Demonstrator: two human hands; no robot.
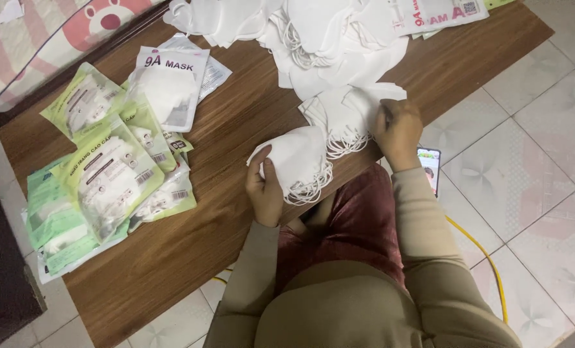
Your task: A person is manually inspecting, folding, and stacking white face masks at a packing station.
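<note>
White mask stack (297,161) gripped in left hand (265,190) fingers — right hand (397,132) pinches another mask (371,96).

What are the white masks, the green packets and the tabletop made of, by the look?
White masks: soft matte sheet, probably nonwoven fabric; they fold and stack limply, with thin elastic loops.
Green packets: glossy plastic film; it glints and crinkles, with clear windows.
Tabletop: brown wood grain, smooth; solid wood or laminate can't be told.
</note>
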